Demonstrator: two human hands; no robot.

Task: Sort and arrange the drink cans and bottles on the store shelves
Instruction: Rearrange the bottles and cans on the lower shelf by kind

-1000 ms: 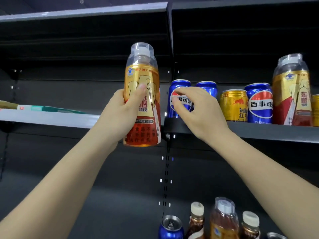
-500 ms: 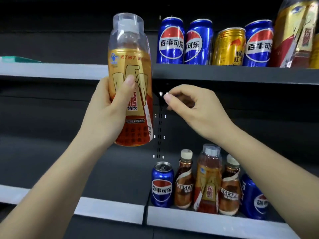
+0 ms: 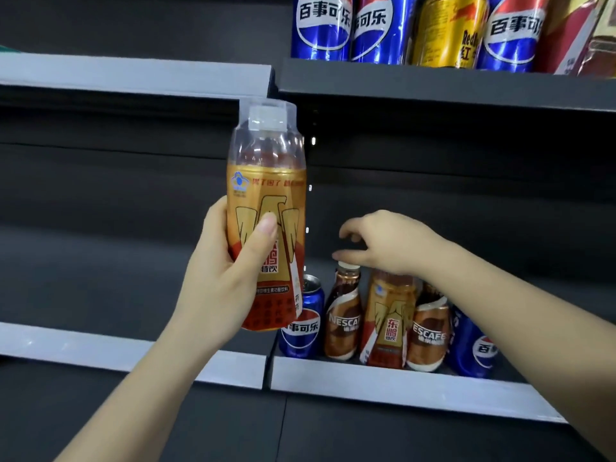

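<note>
The lower shelf [image 3: 383, 383] has a pale front lip running from 9 o'clock down toward 4 o'clock, and its left bay lies bare and dark behind the raised arm; the upper shelf [image 3: 433, 85] crosses the view at 12 to 2 o'clock, with open dark space between the two levels. On the upper shelf stand blue cola cans [image 3: 321, 26] side by side with a gold can [image 3: 446, 31] among them. On the lower shelf, at about 5 o'clock, a blue cola can [image 3: 305, 323] stands at the left end, then a brown coffee bottle [image 3: 343, 315], an orange bottle [image 3: 390, 321], a second coffee bottle [image 3: 428, 331] and another blue can [image 3: 473, 348], packed close together. The left hand [image 3: 226, 285] grips an orange energy-drink bottle [image 3: 266, 208] upright at the centre, thumb across its label, in front of the shelf gap. The right hand [image 3: 383, 241] hovers at 3 o'clock just above the lower row, fingers loosely spread and holding nothing, its fingertips near the first coffee bottle's cap.
</note>
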